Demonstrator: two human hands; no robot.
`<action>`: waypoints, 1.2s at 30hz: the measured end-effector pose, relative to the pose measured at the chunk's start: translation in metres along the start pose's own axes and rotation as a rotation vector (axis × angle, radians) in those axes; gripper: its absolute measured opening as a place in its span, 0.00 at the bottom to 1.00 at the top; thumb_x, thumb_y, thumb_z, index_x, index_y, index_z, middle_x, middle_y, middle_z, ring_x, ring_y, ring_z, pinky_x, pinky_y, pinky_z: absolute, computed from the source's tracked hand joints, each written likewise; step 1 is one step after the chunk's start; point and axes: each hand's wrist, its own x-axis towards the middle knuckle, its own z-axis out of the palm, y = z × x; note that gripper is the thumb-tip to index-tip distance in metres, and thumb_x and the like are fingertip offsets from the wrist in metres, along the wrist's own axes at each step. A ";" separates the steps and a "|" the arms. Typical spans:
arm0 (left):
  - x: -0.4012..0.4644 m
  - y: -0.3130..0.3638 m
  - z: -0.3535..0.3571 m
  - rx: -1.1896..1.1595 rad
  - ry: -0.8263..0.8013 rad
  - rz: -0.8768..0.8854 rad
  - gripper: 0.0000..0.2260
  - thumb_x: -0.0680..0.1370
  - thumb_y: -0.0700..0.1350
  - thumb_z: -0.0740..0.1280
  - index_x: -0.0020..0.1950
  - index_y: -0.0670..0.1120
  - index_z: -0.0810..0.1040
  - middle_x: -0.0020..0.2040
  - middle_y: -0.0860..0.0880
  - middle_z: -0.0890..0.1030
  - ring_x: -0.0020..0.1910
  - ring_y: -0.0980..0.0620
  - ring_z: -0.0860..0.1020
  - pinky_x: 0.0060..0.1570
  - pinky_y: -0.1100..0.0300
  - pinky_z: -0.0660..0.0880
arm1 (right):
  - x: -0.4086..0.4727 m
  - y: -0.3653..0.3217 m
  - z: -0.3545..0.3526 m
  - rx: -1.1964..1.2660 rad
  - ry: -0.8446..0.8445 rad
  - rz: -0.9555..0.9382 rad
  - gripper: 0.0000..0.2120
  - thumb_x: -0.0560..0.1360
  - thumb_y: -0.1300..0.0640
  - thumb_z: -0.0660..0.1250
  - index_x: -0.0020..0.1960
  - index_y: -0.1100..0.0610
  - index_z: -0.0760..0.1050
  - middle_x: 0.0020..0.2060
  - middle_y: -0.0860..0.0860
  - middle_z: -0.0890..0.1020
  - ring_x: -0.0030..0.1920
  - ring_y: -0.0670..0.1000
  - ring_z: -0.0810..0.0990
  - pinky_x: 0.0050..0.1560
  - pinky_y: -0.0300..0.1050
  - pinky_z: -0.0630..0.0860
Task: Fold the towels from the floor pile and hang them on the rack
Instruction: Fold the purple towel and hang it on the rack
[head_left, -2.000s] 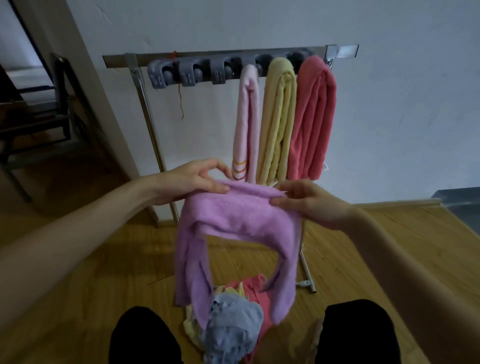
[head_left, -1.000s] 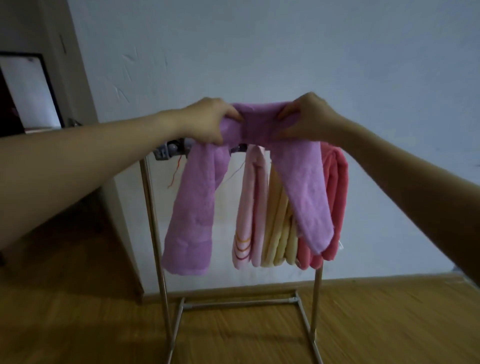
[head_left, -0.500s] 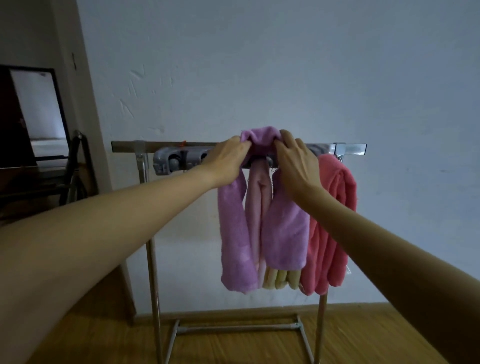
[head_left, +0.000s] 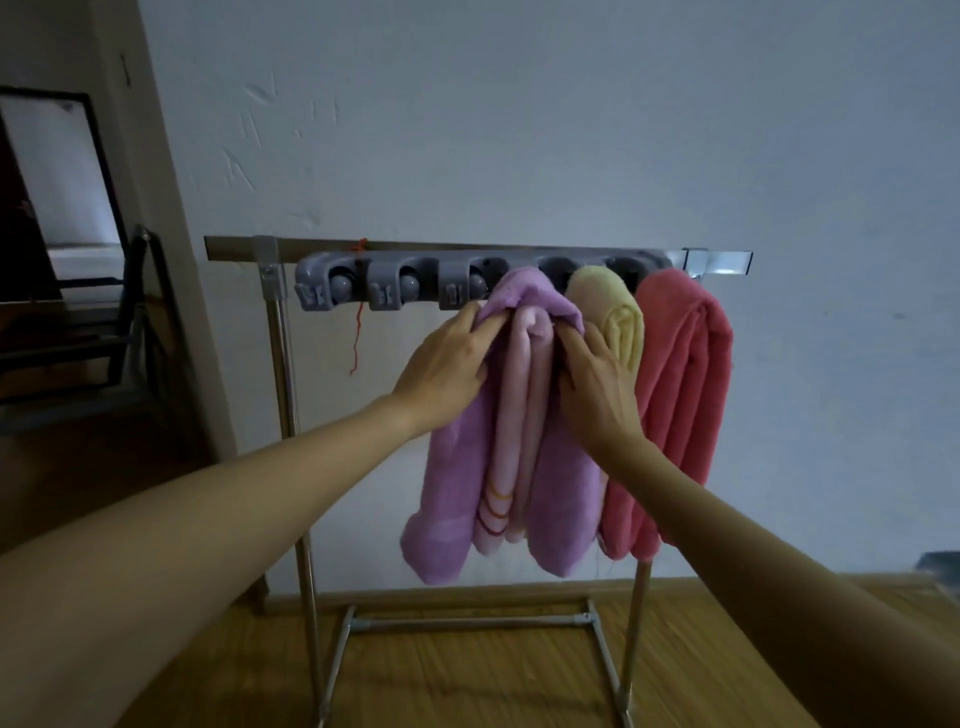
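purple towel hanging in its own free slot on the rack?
No, the purple towel is draped over the pale pink towel, its halves hanging on either side, while three grey holders to the left hold no towel.

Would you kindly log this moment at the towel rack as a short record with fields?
view: head camera, facing the rack by the wall
purple towel: draped over the pale pink towel, one end hanging on each side of it
left hand: grips the purple towel's left fold near the top
right hand: grips the purple towel's right fold near the top
yellow towel: hanging right of the pink one
red towel: hanging rightmost
grey clip holder: three left slots hold no towel
floor pile: out of view
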 end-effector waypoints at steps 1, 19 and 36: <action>-0.006 -0.002 0.002 0.013 0.005 0.002 0.30 0.74 0.34 0.64 0.74 0.47 0.62 0.59 0.41 0.72 0.50 0.42 0.76 0.45 0.52 0.76 | -0.003 0.002 0.001 0.022 -0.010 -0.001 0.22 0.74 0.61 0.53 0.66 0.59 0.70 0.56 0.58 0.76 0.58 0.62 0.74 0.63 0.63 0.68; -0.061 -0.033 0.043 -0.221 0.004 -0.728 0.10 0.71 0.43 0.69 0.34 0.37 0.77 0.31 0.43 0.77 0.37 0.40 0.81 0.32 0.58 0.64 | -0.056 0.011 0.015 0.228 0.077 0.115 0.08 0.74 0.62 0.66 0.52 0.62 0.72 0.47 0.54 0.78 0.43 0.54 0.76 0.42 0.52 0.74; -0.069 0.032 0.066 -0.513 -0.265 -0.622 0.24 0.64 0.57 0.67 0.56 0.47 0.74 0.46 0.50 0.82 0.44 0.49 0.80 0.46 0.54 0.78 | -0.067 0.030 0.017 0.185 -0.075 0.143 0.05 0.73 0.62 0.66 0.42 0.65 0.76 0.38 0.56 0.80 0.36 0.57 0.77 0.36 0.51 0.73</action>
